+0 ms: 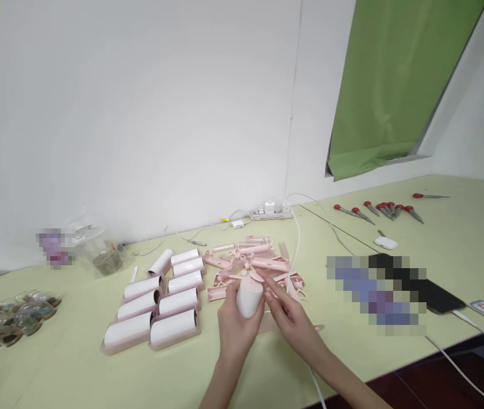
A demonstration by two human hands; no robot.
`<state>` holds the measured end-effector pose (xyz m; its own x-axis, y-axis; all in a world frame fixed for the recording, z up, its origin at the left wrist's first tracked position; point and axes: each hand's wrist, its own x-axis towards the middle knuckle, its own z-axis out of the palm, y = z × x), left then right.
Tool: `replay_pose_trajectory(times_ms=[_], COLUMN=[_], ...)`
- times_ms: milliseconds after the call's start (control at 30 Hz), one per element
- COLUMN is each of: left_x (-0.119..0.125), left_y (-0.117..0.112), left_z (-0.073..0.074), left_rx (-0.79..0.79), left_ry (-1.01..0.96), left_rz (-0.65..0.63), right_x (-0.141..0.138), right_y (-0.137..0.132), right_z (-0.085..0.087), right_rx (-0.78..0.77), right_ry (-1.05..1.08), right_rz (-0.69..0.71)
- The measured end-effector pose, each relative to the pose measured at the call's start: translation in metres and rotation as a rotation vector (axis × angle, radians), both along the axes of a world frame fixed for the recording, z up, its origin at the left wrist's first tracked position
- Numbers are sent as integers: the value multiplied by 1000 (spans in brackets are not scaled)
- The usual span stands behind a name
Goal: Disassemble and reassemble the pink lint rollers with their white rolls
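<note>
My left hand is wrapped around a white cylinder, which stands tilted with its pink end up. My right hand is at that end, index finger stretched along the rim and thumb below, closed on a small flat pink piece. Part of the piece is hidden by the fingers. Just behind both hands lies a loose pile of pink plastic parts, some long and trough-shaped. To the left, several white tubes lie on their sides in two columns, with dark open ends.
A power strip with cables stands by the wall. Red-handled tools lie back right, near a small white case and a black phone on a cable. Clear plastic bags and round clear items are at left.
</note>
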<state>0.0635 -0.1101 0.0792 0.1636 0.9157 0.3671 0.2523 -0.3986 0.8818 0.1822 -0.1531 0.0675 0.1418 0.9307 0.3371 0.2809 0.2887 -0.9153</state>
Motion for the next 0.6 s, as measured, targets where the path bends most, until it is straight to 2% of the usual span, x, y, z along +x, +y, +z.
replay_pose_trajectory(times_ms=[100, 200, 433, 600], left_x=[7, 7, 5, 5], left_y=[5, 10, 11, 27], left_z=[3, 0, -11, -1], left_rx=[26, 89, 127, 112], left_ry=[-49, -69, 42, -12], left_rz=[-31, -70, 15, 32], right_x=[2, 4, 7, 12], right_y=[5, 7, 6, 28], right_z=[4, 7, 6, 12], right_rx=[23, -34, -125, -24], right_ry=[-13, -28, -50, -35], right_rz=[-46, -41, -48, -23])
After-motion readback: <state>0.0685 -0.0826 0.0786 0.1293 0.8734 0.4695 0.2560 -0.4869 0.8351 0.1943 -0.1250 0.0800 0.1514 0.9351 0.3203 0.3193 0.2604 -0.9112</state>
